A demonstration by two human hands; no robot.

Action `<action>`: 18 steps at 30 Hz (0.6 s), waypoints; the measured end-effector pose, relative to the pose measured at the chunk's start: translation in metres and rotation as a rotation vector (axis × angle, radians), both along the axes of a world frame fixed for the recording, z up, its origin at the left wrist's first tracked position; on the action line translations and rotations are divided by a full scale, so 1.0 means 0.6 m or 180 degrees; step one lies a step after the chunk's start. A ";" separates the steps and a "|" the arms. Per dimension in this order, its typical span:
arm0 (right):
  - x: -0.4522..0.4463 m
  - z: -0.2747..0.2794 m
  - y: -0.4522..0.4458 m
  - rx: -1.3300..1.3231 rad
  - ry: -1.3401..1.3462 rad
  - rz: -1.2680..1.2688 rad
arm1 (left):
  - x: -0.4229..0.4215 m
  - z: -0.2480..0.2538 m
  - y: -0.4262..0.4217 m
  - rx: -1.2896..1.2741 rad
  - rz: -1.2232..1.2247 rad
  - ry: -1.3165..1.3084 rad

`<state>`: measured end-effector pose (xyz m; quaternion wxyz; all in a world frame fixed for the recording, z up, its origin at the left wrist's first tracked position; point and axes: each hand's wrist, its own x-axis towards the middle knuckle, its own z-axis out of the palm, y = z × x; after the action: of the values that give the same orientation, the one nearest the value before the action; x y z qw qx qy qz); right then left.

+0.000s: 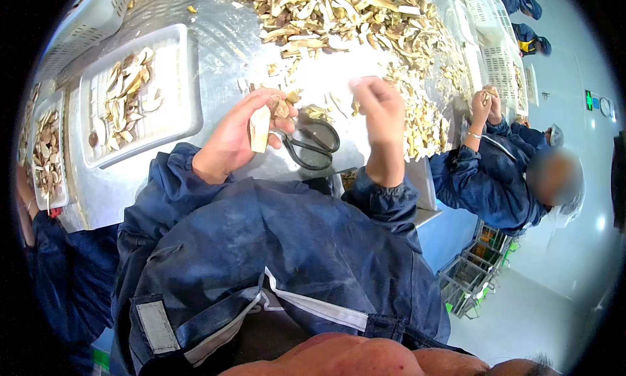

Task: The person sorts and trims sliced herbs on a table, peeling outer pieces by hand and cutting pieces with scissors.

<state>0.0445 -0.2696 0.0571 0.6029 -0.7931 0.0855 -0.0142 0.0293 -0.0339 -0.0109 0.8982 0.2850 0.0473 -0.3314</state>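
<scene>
My left hand [225, 138] is closed around several mushroom slices: a long pale slice [259, 130] rests across the fingers, and brownish pieces [279, 107] stick up near the fingertips. Just to its right lies a pair of scissors [332, 140] with black loop handles, on the metal table close to my body. My right hand [383, 118] is raised over the table, right of the scissors. Its fingers look bent but are smeared by motion, so whether anything is in them cannot be made out. Small slices [317, 112] lie between my two hands.
A large heap of sliced mushrooms [345, 17] spreads across the metal table [218, 57]. To the left stand a white tray [190, 112] holding slices and a narrower one [63, 174]. White baskets [499, 63] line the far right. A co-worker [492, 161] stands at the right.
</scene>
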 end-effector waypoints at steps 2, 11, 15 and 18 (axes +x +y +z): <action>-0.018 -0.011 0.025 -0.0007 0.0170 0.0695 | -0.002 0.001 -0.004 -0.0064 -0.0164 0.0045; -0.036 -0.070 -0.073 -0.2585 -0.0497 -0.0215 | -0.007 -0.003 -0.005 0.0122 -0.0076 0.0152; -0.060 -0.093 -0.051 -0.2745 -0.0383 -0.0204 | -0.005 -0.010 0.001 0.0092 -0.0168 -0.0008; -0.068 -0.110 -0.048 -0.2747 -0.0498 -0.0248 | -0.004 -0.016 0.004 0.0102 -0.0241 -0.0060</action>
<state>0.0035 -0.2986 -0.0090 0.2202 -0.9650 0.0556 -0.1313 0.0268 -0.0317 -0.0207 0.8807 0.3040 0.0333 -0.3617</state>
